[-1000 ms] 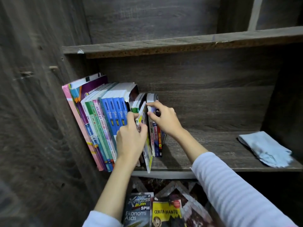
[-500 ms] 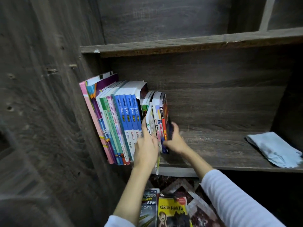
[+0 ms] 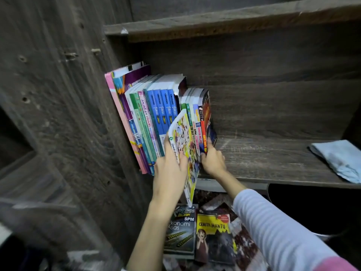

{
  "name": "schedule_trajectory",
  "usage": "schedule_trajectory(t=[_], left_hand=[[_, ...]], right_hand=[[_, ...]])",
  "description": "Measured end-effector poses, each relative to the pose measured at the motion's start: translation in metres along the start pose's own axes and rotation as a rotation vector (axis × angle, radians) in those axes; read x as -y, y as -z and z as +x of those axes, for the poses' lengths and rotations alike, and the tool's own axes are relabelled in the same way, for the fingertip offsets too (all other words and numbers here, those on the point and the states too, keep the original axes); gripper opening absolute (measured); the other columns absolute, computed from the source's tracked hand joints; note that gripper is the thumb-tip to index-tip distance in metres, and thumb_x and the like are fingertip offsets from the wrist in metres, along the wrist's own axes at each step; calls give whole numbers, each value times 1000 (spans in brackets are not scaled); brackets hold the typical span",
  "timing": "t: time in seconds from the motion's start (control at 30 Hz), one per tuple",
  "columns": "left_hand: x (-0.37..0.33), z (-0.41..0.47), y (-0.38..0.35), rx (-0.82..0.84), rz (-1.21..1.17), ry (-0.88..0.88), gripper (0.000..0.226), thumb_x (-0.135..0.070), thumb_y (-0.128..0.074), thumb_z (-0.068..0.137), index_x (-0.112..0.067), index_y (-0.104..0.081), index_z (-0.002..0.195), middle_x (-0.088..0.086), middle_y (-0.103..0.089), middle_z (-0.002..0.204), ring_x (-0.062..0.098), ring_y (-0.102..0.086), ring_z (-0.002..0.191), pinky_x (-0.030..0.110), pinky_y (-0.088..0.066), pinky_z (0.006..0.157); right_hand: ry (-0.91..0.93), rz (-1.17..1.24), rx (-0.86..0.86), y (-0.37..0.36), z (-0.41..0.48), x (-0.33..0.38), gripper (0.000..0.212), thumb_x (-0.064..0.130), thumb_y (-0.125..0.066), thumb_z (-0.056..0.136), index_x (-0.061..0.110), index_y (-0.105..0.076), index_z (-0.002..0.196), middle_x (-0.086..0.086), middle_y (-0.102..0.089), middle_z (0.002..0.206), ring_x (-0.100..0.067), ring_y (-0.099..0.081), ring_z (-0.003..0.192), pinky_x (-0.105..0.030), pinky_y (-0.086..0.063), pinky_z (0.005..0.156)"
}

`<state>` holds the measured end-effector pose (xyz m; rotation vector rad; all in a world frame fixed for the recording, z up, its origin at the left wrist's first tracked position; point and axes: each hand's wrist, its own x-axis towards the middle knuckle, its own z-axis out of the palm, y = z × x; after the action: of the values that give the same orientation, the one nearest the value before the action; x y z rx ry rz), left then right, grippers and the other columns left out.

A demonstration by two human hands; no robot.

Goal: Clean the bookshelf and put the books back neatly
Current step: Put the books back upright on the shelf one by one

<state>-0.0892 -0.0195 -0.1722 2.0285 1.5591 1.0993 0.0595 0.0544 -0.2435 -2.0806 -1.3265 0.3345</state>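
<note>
- Bookshelf [image 3: 273, 159]: dark grey wood-grain boards, with an upper shelf [image 3: 214, 22] above the one in use.
- Row of books [image 3: 154, 114] stood spine-out at the left end of the shelf, against the left side panel [image 3: 78, 94].
- Order from the left: a tall pink book [image 3: 121, 118], purple and green spines, four matching blue spines [image 3: 162, 110] marked "fokus", then a group of shorter books [image 3: 201, 118] that ended with a red spine.
- The shorter books stood lower than the blue ones, and the tops of the row were uneven.
- Thin cartoon-cover book [image 3: 183, 137]: tilted, its top corner in front of the blue spines and its lower edge hanging out past the shelf's front edge, between the blue spines and the shorter books.
- Left hand [image 3: 170, 173] gripped the thin cartoon-cover book at its spine side, fingers curled round it.
- Right hand [image 3: 213, 161] gripped the lower end of the shorter books, thumb on the red spine, and rested on the shelf board.
- Right arm wore a pale striped sleeve [image 3: 283, 231].
- Light blue cloth [image 3: 340, 159] lay crumpled at the right end of the same shelf, well apart from the books.
- Below the shelf, two books lay flat, cover up, side by side: "Ekonomi Asas" [image 3: 180, 231] and "Cerita Hantu" [image 3: 214, 237].
</note>
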Motion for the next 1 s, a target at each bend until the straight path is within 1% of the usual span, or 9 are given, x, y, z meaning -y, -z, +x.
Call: schedule_trajectory(t=[0.27,0.37,0.47,0.53,0.6,0.7,0.8,0.9,1.0], left_hand=[[-8,-7,5,23,31,-11,54,-28,-38,99,-18,-16,147,-3,-42,72,4,-39,60,28,-37,52],[-19,-9,10,18,15,-37,52,-29,-38,99,-18,-19,146,-2,-43,73,6,-43,63,32,-42,59],[-37,-8,15,6,-8,-81,52,-30,-38,99,-18,-18,146,-7,-37,72,3,-40,64,33,-42,61],[-49,-5,15,16,-12,-85,61,-34,-36,100,-20,-5,150,-8,-29,73,13,-50,69,37,-48,66],[-63,1,12,8,-12,-113,63,-35,-35,100,-23,1,151,-8,-27,73,16,-49,69,37,-47,69],[-81,9,1,-5,6,-180,59,-30,-34,101,-22,-2,150,-8,-25,69,13,-34,63,31,-36,64],[-93,19,-12,2,-19,-199,58,-26,-34,101,-21,-4,150,-7,-26,67,24,-44,70,35,-38,66],[-91,27,-30,-26,-69,-299,63,-22,-37,100,-30,0,150,-3,-43,65,15,-47,57,30,-36,56],[-84,37,-47,10,-105,-378,73,-18,-40,98,-43,9,147,5,-59,88,15,-56,63,33,-46,57]], right_hand=[[-12,144,184,12,11,-1,68,14,-51,92,21,-18,151,-18,-54,132,-36,-51,120,-37,-40,101],[50,316,13,31,-2,-2,57,5,-52,90,14,-36,144,-11,-57,130,-28,-55,115,-30,-41,97],[226,572,-209,53,-33,0,36,1,-55,87,16,-56,120,-2,-64,101,-10,-58,83,-24,-47,84],[394,645,-218,61,-54,-1,25,10,-59,85,24,-58,106,5,-64,88,-2,-57,74,-15,-47,73],[524,582,-211,66,-69,-6,26,31,-57,83,23,-61,108,4,-67,94,-3,-59,80,-13,-45,74],[635,443,-230,66,-76,-17,44,41,-50,84,23,-53,124,10,-55,120,0,-51,109,-9,-36,93],[593,375,-227,64,-70,-25,58,42,-51,78,30,-40,134,10,-49,131,-1,-45,119,-16,-36,99],[491,307,-231,57,-60,-32,67,43,-51,78,22,-37,140,4,-47,139,-9,-46,122,-28,-41,100],[425,324,-193,46,-54,-31,72,39,-48,78,12,-32,144,-4,-43,144,-21,-46,128,-29,-37,102]])
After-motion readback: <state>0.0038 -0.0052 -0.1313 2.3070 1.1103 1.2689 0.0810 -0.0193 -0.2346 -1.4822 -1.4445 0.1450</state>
